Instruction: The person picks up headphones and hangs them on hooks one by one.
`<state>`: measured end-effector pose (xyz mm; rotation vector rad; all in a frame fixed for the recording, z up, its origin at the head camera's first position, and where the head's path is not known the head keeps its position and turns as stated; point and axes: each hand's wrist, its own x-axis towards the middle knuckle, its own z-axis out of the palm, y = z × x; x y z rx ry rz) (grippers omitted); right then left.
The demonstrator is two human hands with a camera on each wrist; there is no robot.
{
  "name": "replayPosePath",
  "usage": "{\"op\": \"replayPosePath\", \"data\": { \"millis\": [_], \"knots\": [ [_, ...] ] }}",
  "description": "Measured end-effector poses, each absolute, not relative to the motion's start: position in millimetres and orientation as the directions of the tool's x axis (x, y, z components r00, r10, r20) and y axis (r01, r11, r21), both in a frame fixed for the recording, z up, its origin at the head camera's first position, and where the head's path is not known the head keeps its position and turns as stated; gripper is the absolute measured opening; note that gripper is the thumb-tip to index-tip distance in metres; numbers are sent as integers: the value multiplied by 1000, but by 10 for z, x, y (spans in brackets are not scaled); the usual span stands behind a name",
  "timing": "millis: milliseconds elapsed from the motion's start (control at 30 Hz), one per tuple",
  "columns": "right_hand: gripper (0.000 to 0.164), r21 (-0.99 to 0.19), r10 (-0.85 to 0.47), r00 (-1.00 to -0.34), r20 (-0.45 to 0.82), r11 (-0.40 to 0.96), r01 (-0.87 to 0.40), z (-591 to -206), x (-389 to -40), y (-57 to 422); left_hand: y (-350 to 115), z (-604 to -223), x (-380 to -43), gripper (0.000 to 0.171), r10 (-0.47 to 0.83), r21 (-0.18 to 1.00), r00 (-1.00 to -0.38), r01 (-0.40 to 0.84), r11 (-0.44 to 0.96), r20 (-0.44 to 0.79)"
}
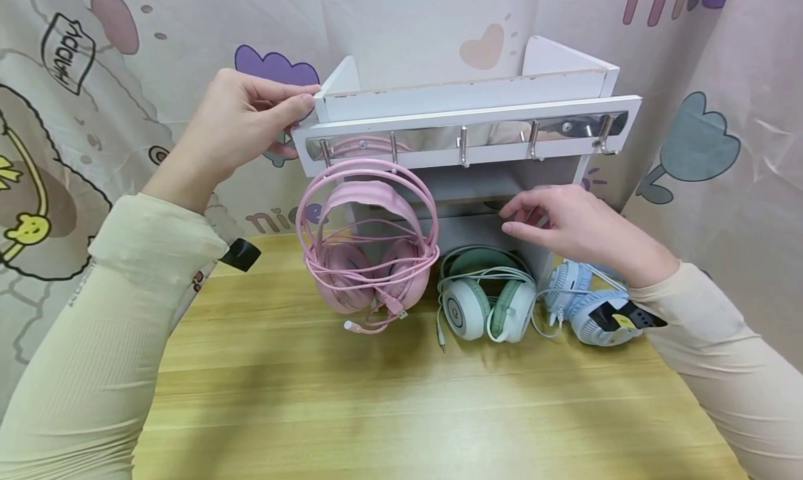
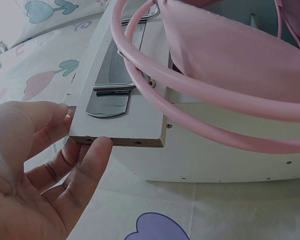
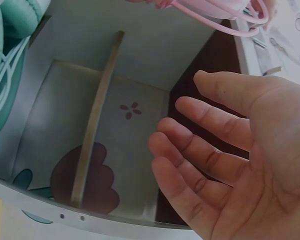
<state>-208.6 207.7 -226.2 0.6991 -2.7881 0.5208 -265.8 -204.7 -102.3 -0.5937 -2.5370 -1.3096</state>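
My left hand (image 1: 241, 121) pinches the left end of a white shelf unit (image 1: 452, 102) near its top. In the left wrist view, the fingers sit around the end of the hook board (image 2: 125, 129). Pink headphones (image 1: 401, 207) hang from hooks at the board's left, their pink cable wound around the earcups. My right hand (image 1: 567, 219) hovers below the board's right part, fingers relaxed and holding nothing. In the right wrist view its palm and loosely bent fingers show beside the shelf compartments.
White and green headphones (image 1: 464, 309) rest on the wooden table (image 1: 401, 403) by the shelf's base. Light blue headphones (image 1: 599, 320) lie to their right, under the right wrist. Several metal hooks (image 1: 463, 147) stick out from the board. A printed curtain (image 1: 426, 34) hangs behind.
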Motion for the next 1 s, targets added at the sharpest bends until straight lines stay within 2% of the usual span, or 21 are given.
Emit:
{"op": "replayPosePath", "data": {
  "millis": [633,1000],
  "knots": [
    [20,-295,-476,-852,217,800,-522,-2471,-2381,1953,-2042,-1031,-2630,33,250,715,-887,462,524,389],
    [31,-269,-483,-865,135,823,-501,-2511,-2529,1849,-2043,-1030,-2635,35,252,714,-888,460,528,385]
  ]
}}
